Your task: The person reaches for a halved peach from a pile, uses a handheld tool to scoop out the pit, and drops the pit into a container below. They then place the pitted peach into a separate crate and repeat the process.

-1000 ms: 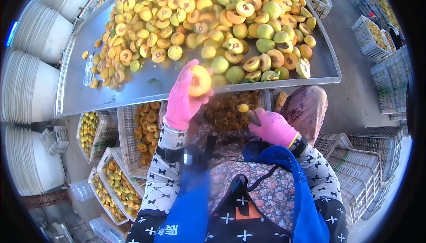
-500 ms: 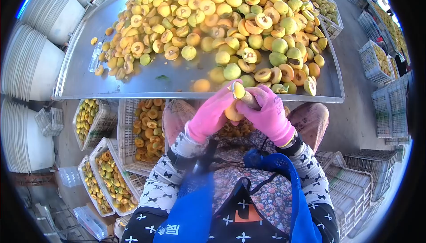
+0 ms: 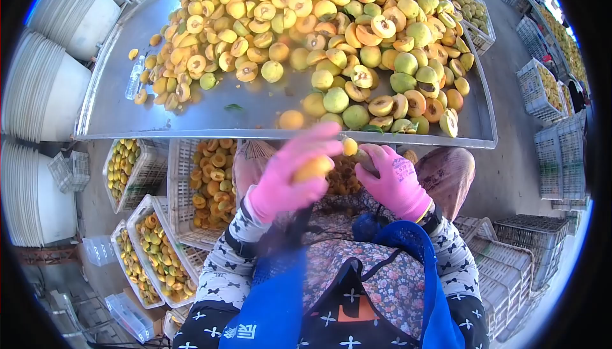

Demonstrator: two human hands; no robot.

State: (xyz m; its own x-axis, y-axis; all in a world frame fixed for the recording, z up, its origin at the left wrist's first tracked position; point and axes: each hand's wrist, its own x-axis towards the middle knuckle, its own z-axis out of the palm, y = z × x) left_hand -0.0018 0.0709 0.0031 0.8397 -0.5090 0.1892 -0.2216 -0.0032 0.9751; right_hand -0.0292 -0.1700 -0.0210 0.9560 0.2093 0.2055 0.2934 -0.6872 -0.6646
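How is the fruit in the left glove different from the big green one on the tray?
The held fruit is orange-yellow; the green fruit is pale green. The held fruit sits in the left hand; the green fruit lies loose on the tray. Both are roundish.

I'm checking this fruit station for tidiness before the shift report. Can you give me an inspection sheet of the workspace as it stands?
Surface: rimmed metal table, mostly covered by a pile of fruit, whole and halved.
Job's things: one yellow fruit; a tool with a small yellow bit at its tip.
Clutter: a bottle and a leaf on the table.
Hands: left hand, gloved and blurred, shut on the fruit; right hand, gloved, shut on the tool.
Cables: nothing seen.
Surroundings: crates of fruit on the floor by the table; white tubs at left; empty crates at right.
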